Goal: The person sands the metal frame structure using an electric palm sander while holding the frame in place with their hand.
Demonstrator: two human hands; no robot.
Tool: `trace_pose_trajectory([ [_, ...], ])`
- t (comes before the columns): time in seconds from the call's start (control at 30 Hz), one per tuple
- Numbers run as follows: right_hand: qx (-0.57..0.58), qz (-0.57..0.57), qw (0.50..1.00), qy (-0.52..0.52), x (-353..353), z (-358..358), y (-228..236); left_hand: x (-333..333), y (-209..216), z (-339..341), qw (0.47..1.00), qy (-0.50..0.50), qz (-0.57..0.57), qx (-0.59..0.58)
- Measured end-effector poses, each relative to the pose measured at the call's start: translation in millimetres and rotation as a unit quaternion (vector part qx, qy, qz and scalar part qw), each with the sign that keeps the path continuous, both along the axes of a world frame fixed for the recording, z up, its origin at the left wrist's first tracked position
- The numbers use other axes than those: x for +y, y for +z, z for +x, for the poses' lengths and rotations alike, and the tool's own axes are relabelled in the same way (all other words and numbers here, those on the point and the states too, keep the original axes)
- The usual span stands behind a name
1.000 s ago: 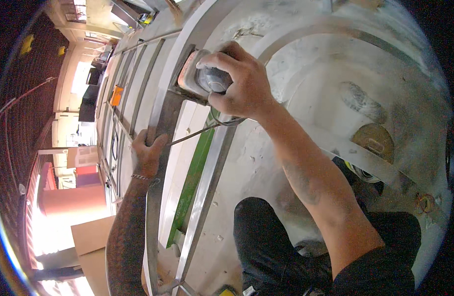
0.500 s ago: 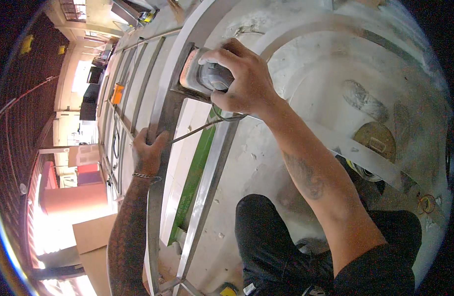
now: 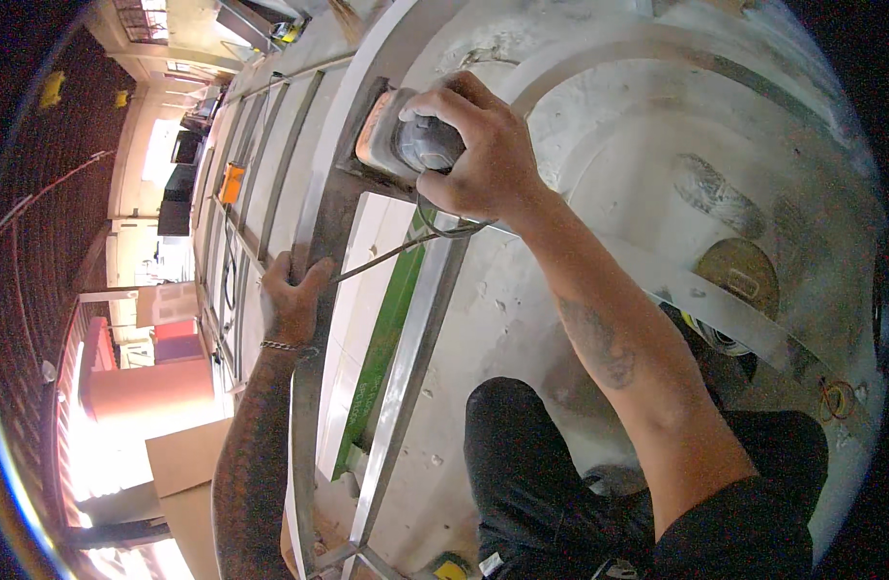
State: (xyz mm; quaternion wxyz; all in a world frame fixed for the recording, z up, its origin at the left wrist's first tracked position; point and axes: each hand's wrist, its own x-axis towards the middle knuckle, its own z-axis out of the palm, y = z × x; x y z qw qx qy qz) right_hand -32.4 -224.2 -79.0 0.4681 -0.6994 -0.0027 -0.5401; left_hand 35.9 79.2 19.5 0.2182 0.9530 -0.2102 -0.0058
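Note:
My right hand (image 3: 481, 145) is closed over the top of an orange and dark grey power sander (image 3: 388, 143). The sander's flat pad lies against a grey metal beam (image 3: 330, 215), where the bar curves away at the far end. Further down that beam, my left hand (image 3: 295, 295) grips it, thumb on the near side and fingers over the far edge. A dark cord (image 3: 386, 255) runs from beside the sander to my left hand; whether the fingers hold it too, I cannot tell.
Right of the beam run a green strip (image 3: 386, 333) and a second shiny metal bar (image 3: 406, 387). A curved metal band (image 3: 744, 319) crosses the dusty floor, near a round tan disc (image 3: 739, 275). A cardboard box (image 3: 188, 474) stands lower left. An orange object (image 3: 232, 184) sits on a rack.
The sander and my right hand have shifted very slightly to the right on the beam. My left hand keeps its place and its grip.

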Motion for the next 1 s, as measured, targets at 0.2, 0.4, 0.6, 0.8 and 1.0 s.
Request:
trace_pose_trajectory([
  [0.2,-0.029,-0.021,0.999,-0.012,-3,5,3,6,-5,5,1.0,0.008,0.002,0.004],
  [0.4,-0.002,0.015,1.0,-0.002,-1,4,-3,-1,-1,-1,1.0,-0.013,0.005,-0.004],
  [0.6,-0.013,0.012,1.0,0.005,-2,4,-3,-1,-4,1,1.0,-0.01,-0.003,-0.022],
  [0.8,0.006,0.019,1.0,0.002,-3,3,2,5,-3,4,1.0,-0.014,0.009,0.004],
  [1.0,-0.003,0.015,1.0,0.0,-1,3,-11,-12,-4,-10,0.998,-0.012,-0.058,0.019],
])
